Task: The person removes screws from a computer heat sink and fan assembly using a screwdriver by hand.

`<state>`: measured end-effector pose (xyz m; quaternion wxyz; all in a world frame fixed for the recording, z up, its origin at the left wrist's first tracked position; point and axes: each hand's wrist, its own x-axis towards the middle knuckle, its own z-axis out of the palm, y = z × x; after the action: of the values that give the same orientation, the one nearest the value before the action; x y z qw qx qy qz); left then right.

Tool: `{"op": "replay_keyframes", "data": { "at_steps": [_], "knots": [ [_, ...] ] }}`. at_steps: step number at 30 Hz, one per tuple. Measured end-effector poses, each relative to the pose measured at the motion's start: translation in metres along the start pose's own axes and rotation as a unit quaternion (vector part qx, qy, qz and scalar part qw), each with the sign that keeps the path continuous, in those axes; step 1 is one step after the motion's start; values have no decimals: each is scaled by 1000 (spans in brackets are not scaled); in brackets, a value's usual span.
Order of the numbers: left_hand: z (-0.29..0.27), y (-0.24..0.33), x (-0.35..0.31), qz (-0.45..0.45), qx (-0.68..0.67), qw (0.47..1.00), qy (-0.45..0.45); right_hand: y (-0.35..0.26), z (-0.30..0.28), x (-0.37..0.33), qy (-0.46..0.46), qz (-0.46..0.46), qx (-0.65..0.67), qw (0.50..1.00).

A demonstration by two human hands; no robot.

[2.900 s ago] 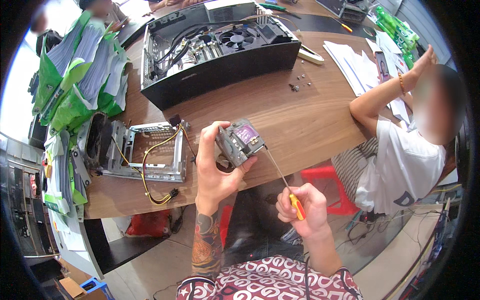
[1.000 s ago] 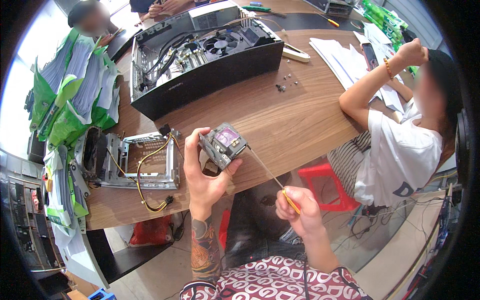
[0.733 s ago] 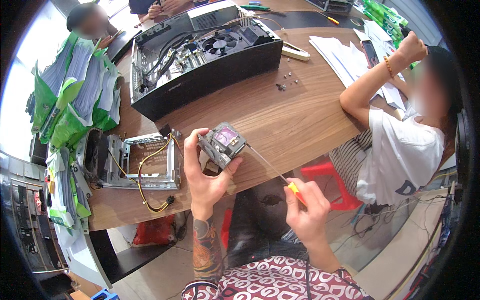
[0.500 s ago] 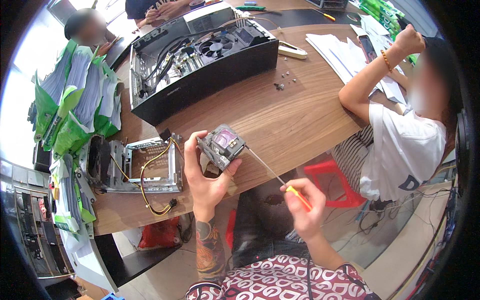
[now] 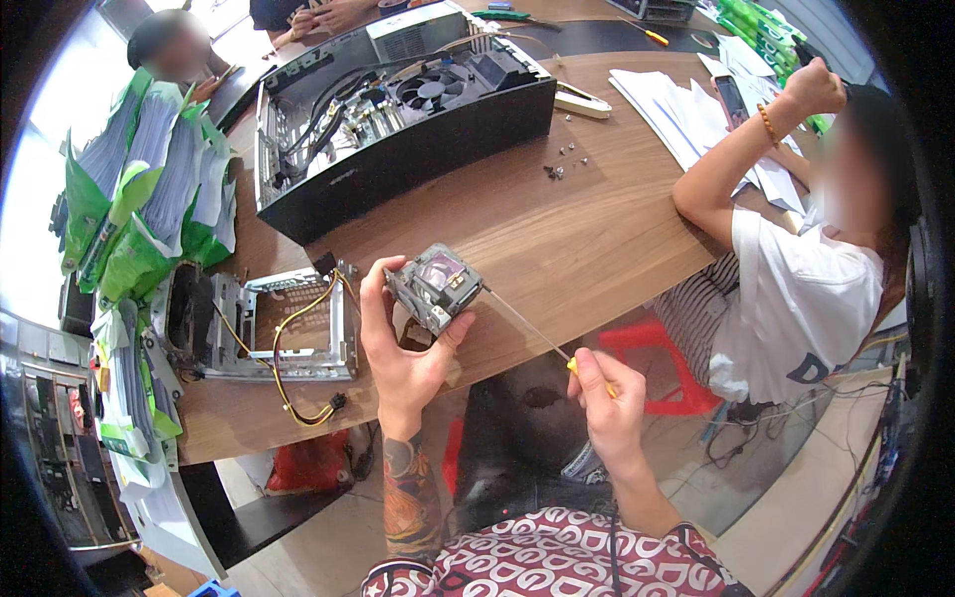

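My left hand (image 5: 406, 370) is closed around the edges of a small grey boxy part (image 5: 440, 287) with a purplish glass window, much like a projector lamp module. It is held up over the table's near edge, window facing up. My right hand (image 5: 614, 400) grips the yellow handle of a screwdriver (image 5: 527, 322). The long thin shaft slants up to the left, and its tip meets the right side of the grey part. Whether the tip sits in a screw is too small to tell.
An opened black computer case (image 5: 418, 139) lies beyond my hands. To the left are a metal bracket frame (image 5: 348, 343) with yellow and black cables and green-wrapped paper stacks (image 5: 139, 259). Several loose screws (image 5: 553, 172) lie right of the case. A person (image 5: 796, 298) sits at right.
My right hand has turned around the screwdriver handle, now covering more of it. The grey part and screwdriver tip have shifted slightly left in view; both grips hold.
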<state>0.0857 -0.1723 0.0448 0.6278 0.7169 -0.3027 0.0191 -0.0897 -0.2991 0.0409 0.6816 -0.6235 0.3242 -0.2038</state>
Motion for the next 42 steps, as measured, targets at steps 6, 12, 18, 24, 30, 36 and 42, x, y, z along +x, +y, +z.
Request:
{"op": "replay_keyframes", "data": {
  "at_steps": [6,12,18,24,30,36,42],
  "knots": [
    [0,-3,4,48,63,997,-5,-5,-2,-5,107,-239,-150,953],
    [-2,-8,2,42,53,998,2,7,0,5,81,-311,-120,939],
    [-3,-7,3,76,62,995,18,8,-1,-1,29,-93,88,991],
    [-1,-7,3,18,12,1000,-5,-2,15,-4,81,-120,123,982],
    [-1,-4,4,11,9,1000,12,2,11,-6,104,-327,-163,925],
    [2,-2,2,6,1,1000,4,-10,6,-7,92,-286,-151,942],
    [2,1,-1,-16,16,1000,10,-14,-2,-10,66,-107,-110,986]
  ]
}}
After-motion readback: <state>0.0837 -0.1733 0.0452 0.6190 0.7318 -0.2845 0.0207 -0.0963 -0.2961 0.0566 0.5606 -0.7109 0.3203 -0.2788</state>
